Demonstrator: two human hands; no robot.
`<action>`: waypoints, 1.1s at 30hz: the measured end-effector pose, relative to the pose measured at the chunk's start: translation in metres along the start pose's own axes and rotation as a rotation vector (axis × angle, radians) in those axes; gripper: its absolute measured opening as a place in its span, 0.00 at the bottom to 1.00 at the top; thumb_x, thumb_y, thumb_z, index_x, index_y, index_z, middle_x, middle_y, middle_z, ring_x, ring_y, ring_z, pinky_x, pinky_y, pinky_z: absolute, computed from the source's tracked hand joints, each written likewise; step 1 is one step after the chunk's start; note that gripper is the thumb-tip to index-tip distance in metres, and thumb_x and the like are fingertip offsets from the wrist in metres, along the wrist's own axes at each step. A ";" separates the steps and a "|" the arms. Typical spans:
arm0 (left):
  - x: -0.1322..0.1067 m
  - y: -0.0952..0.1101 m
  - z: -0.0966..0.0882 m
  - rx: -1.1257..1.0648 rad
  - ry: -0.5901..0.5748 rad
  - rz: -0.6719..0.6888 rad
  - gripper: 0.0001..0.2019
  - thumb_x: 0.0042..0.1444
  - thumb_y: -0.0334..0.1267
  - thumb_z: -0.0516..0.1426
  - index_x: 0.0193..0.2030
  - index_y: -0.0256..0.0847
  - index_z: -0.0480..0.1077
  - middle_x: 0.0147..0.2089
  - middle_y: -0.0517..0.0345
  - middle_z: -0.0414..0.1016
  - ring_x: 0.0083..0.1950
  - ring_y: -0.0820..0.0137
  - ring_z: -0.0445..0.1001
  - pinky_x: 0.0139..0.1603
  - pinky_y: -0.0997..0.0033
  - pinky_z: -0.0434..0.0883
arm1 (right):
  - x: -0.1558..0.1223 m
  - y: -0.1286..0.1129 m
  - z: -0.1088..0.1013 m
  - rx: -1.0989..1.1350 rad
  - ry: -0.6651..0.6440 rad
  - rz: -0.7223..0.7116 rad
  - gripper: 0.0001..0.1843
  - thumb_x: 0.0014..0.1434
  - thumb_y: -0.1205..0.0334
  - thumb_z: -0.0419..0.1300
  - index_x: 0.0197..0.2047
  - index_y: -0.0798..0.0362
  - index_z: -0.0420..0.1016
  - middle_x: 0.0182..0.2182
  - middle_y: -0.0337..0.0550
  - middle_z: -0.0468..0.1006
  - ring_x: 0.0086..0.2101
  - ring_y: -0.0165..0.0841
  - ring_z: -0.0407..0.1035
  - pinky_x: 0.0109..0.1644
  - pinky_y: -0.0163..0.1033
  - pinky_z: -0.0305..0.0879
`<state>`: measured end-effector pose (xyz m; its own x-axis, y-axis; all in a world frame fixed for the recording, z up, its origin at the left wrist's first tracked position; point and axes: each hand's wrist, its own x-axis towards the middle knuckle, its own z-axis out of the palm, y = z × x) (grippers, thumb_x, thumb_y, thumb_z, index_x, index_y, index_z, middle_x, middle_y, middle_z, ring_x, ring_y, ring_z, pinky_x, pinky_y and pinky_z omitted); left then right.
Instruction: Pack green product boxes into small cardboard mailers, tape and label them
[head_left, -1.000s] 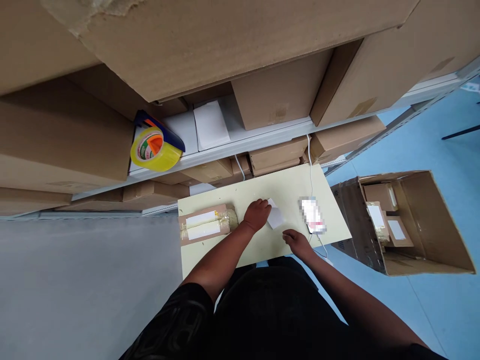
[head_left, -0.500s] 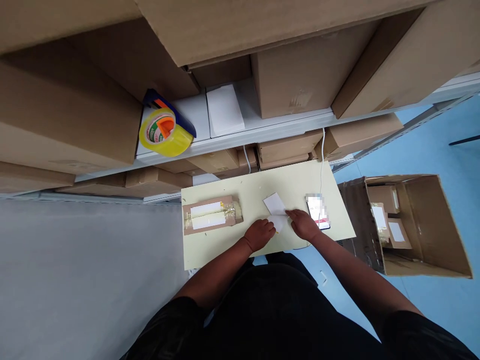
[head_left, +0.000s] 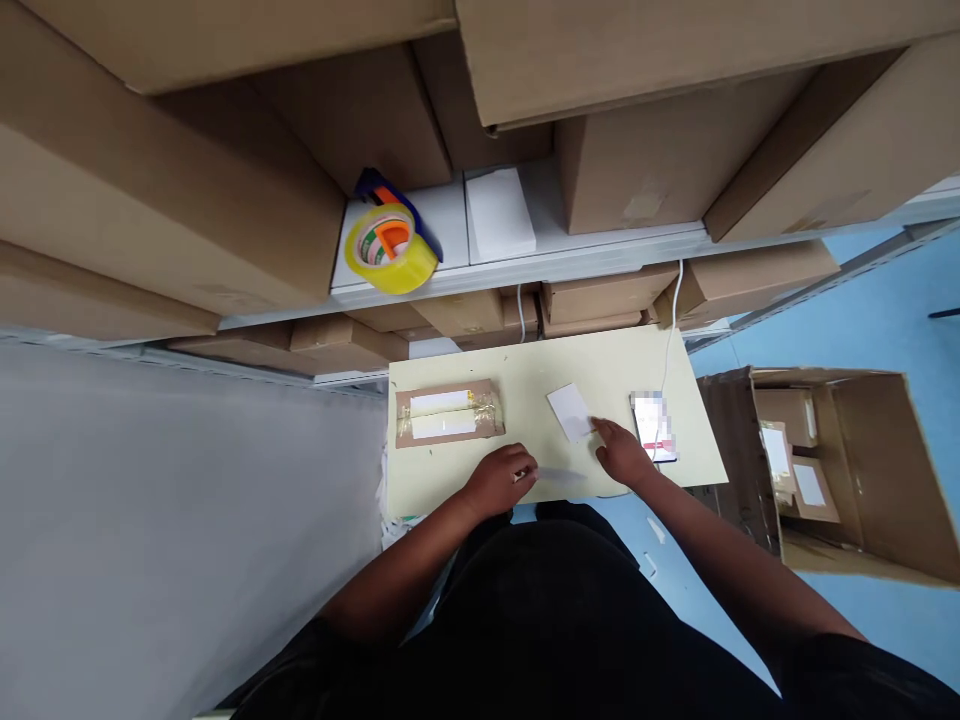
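Note:
On a small pale yellow table (head_left: 540, 372) lies a white label (head_left: 570, 412). My right hand (head_left: 621, 455) rests beside it, fingertips touching the label's lower right corner, fingers curled. My left hand (head_left: 501, 480) is near the table's front edge, pinched on a thin pale strip (head_left: 561, 475) that stretches to the right. A brown taped parcel (head_left: 448, 413) with two white labels lies at the table's left. A phone (head_left: 652, 427) on a white cable lies at the right.
A yellow tape dispenser (head_left: 390, 247) sits on the white shelf (head_left: 525, 265) among large cardboard boxes. An open carton (head_left: 847, 470) holding several small labelled parcels stands on the blue floor at the right. A grey wall is at the left.
My left hand has drawn back from the label toward the table's front edge, pulling a thin strip away. My right hand moved up to the label and holds it down.

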<state>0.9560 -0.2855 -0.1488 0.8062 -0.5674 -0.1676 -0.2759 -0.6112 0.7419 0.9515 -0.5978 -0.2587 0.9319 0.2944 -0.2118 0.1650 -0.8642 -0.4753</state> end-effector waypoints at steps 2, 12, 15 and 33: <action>0.003 0.018 -0.013 -0.032 0.178 -0.097 0.06 0.64 0.38 0.58 0.35 0.42 0.74 0.35 0.57 0.74 0.38 0.69 0.73 0.43 0.70 0.68 | -0.006 -0.019 -0.007 0.114 0.111 0.079 0.34 0.61 0.65 0.54 0.71 0.58 0.65 0.63 0.57 0.73 0.63 0.50 0.67 0.67 0.57 0.65; 0.004 0.073 -0.029 -0.402 0.295 -0.160 0.05 0.58 0.38 0.62 0.38 0.43 0.71 0.32 0.64 0.75 0.34 0.71 0.73 0.38 0.72 0.69 | -0.022 -0.168 -0.060 0.559 0.254 -0.055 0.43 0.58 0.56 0.66 0.74 0.47 0.58 0.68 0.53 0.68 0.64 0.49 0.66 0.67 0.58 0.65; 0.001 0.079 -0.043 -0.430 0.294 -0.008 0.06 0.56 0.36 0.64 0.40 0.42 0.72 0.38 0.60 0.77 0.39 0.70 0.75 0.43 0.70 0.71 | -0.014 -0.187 -0.066 0.689 0.300 -0.028 0.29 0.61 0.61 0.60 0.65 0.45 0.72 0.57 0.48 0.80 0.55 0.45 0.75 0.60 0.53 0.72; -0.041 0.020 -0.143 -0.736 0.419 -0.111 0.11 0.59 0.46 0.61 0.41 0.40 0.75 0.38 0.55 0.77 0.40 0.68 0.75 0.45 0.67 0.72 | -0.007 -0.268 -0.107 1.478 0.525 0.417 0.23 0.49 0.53 0.74 0.47 0.53 0.82 0.41 0.44 0.84 0.35 0.36 0.75 0.35 0.39 0.75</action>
<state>0.9923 -0.1949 -0.0342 0.9755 -0.1857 -0.1182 0.1100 -0.0543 0.9925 0.9353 -0.4121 -0.0389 0.8830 -0.2791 -0.3773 -0.2625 0.3726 -0.8901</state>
